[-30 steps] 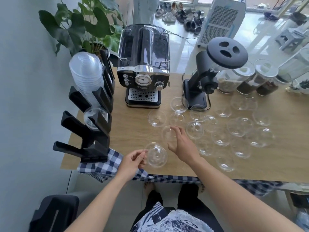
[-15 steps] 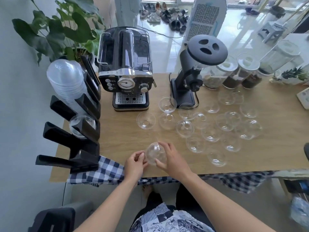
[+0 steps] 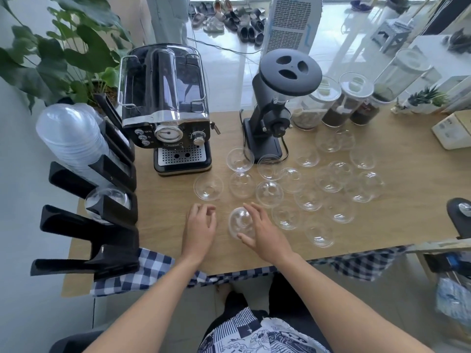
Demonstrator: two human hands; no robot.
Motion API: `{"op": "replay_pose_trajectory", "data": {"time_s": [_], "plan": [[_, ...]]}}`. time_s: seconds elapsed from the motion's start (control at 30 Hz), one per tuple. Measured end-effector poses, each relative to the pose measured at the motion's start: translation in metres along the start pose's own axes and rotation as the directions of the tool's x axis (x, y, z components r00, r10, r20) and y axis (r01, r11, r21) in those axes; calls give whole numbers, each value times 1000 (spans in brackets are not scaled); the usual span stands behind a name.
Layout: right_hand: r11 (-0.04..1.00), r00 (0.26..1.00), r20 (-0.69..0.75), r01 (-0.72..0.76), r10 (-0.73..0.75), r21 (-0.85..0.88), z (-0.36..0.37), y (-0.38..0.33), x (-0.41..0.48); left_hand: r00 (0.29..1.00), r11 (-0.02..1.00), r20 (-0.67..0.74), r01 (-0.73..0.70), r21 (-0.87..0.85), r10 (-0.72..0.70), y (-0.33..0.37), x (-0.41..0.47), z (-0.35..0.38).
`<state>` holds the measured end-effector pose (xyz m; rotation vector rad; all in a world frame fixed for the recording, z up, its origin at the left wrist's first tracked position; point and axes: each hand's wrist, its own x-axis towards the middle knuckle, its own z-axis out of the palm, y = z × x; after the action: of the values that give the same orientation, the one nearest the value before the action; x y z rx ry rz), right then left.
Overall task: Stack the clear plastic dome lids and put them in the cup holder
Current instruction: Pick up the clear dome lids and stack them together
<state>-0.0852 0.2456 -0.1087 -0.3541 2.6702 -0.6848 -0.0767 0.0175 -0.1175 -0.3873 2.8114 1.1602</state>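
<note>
My right hand (image 3: 263, 233) grips a clear dome lid (image 3: 240, 221) just above the wooden table (image 3: 168, 215), thumb below and fingers over its top. My left hand (image 3: 200, 225) hovers a little to the left of that lid, fingers loosely curled, holding nothing. Several more clear dome lids (image 3: 309, 198) lie scattered across the table to the right and beyond. The black cup holder (image 3: 112, 220) stands at the table's left edge. It holds a tall stack of lids (image 3: 68, 138) in a far slot and a short stack (image 3: 107, 200) in a nearer slot.
A black espresso machine (image 3: 167, 110) and a black coffee grinder (image 3: 276, 103) stand behind the lids. Glass jars (image 3: 339, 103) line the back right. A leafy plant (image 3: 58, 54) is at the back left. A checked cloth (image 3: 147, 271) hangs over the front edge.
My right hand picked a lid off the table and brought it to the one my left hand held. My left hand has since let go and moved slightly left; the right hand holds the lid.
</note>
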Motion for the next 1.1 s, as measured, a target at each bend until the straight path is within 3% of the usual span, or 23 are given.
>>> {"op": "replay_pose_trajectory", "data": {"time_s": [0.1, 0.2, 0.3, 0.43, 0.63, 0.7, 0.77, 0.83, 0.93, 1.03, 1.1], "plan": [[998, 995, -83, -59, 59, 0, -16, 4, -5, 980, 931, -37, -175, 321, 197, 1, 24, -9], [973, 965, -183, -209, 189, -99, -31, 16, -13, 973, 838, 17, -208, 504, 231, 6, 40, -17], [911, 941, -171, -328, 292, -250, -35, 34, -20, 972, 782, 46, -213, 586, 230, 9, 43, -17], [868, 942, -152, -334, 298, -367, -35, 47, -21, 963, 795, 21, -233, 560, 268, 10, 46, -16], [911, 954, -207, -274, 218, -307, -37, 50, -21, 946, 899, -72, -275, 340, 317, 13, 46, -34], [933, 954, -237, -246, 185, -262, -41, 44, -22, 959, 953, -87, -254, 162, 270, 21, 44, -42], [951, 947, -266, -237, 180, -197, -45, 37, -23, 991, 988, -56, -125, -94, 120, 32, 37, -50], [970, 933, -304, -227, 191, -89, -48, 31, -24, 996, 941, 68, 82, -328, -63, 39, 30, -54], [962, 905, -338, -211, 259, 174, -54, 25, -23, 929, 745, 318, 349, -569, -192, 32, 23, -48], [895, 876, -330, -209, 351, 395, -66, 15, -24, 858, 608, 470, 490, -625, -209, 19, 13, -33], [784, 865, -251, -226, 435, 578, -75, 7, -26, 828, 569, 516, 537, -623, -218, 14, 6, -22]]}}
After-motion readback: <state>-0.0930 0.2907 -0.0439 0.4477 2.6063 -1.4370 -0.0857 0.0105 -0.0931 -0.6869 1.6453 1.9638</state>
